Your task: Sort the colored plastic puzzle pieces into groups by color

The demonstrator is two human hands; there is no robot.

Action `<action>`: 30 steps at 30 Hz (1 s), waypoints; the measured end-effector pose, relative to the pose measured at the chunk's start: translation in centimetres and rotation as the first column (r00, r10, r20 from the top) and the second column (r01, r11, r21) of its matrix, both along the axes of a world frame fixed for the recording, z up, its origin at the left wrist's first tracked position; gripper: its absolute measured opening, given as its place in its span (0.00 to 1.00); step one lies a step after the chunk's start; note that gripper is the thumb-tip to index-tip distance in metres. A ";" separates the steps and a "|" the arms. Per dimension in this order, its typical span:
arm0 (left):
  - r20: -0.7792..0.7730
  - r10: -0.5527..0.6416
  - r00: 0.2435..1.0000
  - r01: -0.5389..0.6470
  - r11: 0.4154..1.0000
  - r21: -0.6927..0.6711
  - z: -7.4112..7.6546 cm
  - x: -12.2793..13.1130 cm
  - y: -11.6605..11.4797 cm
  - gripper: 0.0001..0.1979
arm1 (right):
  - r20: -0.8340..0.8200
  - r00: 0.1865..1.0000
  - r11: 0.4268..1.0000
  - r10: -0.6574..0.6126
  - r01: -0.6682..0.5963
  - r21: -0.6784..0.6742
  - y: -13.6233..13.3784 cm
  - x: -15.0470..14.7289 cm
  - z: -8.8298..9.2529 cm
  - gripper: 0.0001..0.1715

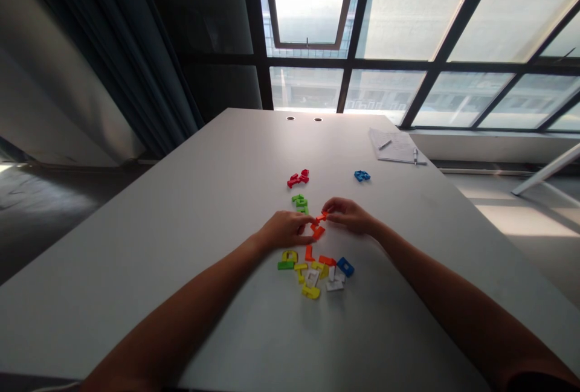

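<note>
Over the middle of the table, my left hand (284, 229) and my right hand (348, 215) meet around small orange plastic blocks. Between the fingertips of my right hand is an orange block (321, 217). My left fingers and thumb close on the left side of the orange blocks, and a lower orange block (319, 232) lies by the thumb. How the orange pieces touch each other is partly hidden by the fingers. Just beyond my left hand sits a group of green blocks (299, 202). Closer to me lie two loose orange blocks (327, 260).
A mixed pile holds yellow blocks (310, 292), white blocks (335, 285), a blue block (345, 267) and a green block (286, 265). Farther off are red blocks (298, 179) and more blue blocks (362, 176). Paper (396, 145) with pens rests near the table's (217, 199) far right edge.
</note>
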State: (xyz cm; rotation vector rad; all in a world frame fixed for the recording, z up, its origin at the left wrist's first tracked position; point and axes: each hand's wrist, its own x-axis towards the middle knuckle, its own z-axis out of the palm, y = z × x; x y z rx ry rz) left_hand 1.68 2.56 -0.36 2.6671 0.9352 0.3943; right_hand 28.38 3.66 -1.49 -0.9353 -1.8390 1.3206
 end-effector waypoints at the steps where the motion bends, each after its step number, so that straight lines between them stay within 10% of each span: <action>1: 0.004 -0.004 1.000 0.004 1.000 -0.002 0.0 0.0 0.0 0.19 | -0.016 1.000 1.000 -0.008 0.008 -0.012 0.1 0.1 -0.1 0.21; 30: -0.006 0.068 0.998 -0.068 0.997 -0.023 0.1 0.2 0.0 0.11 | 0.277 0.958 0.964 -0.067 -0.010 0.267 -1.0 -1.1 0.3 0.12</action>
